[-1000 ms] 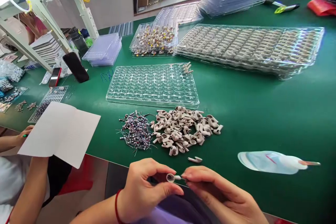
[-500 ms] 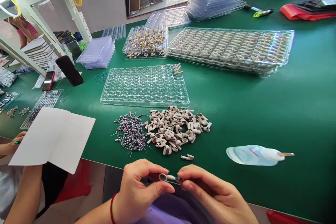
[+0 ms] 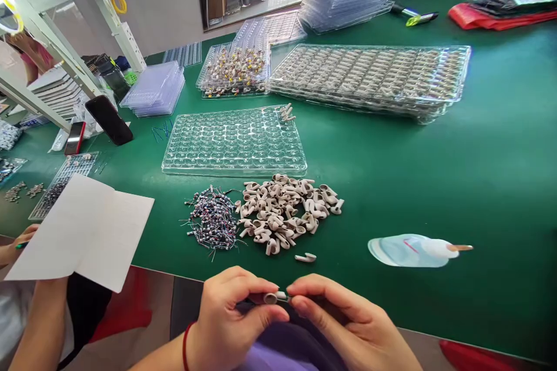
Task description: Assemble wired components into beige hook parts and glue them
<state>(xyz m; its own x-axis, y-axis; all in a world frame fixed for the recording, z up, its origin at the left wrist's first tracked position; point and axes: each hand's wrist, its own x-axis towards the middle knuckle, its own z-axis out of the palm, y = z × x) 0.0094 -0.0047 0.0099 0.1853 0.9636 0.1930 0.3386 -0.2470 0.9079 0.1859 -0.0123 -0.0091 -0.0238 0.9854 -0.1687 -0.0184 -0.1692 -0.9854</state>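
Note:
My left hand (image 3: pixel 235 316) pinches a pale earbud shell (image 3: pixel 270 298) between thumb and fingers, its round opening facing me and its stem pointing right. My right hand (image 3: pixel 342 319) has thumb and forefinger closed at the stem's end, on a small wired part that they mostly hide. Beyond my hands, a single earbud shell (image 3: pixel 305 258) lies apart from a heap of similar shells (image 3: pixel 282 214). Left of that heap is a pile of tiny wired components (image 3: pixel 213 217).
A clear compartment tray (image 3: pixel 235 142) holds several stems at its far right corner. Filled trays (image 3: pixel 369 78) are stacked behind. A squeeze bottle (image 3: pixel 407 250) lies to the right. At left, a co-worker's arm (image 3: pixel 46 313) is near an open white booklet (image 3: pixel 82 232).
My right fingertips have come closer to the stem's end, and less of the small part shows between them. The view has shifted slightly. At the far right, another person's hand has moved.

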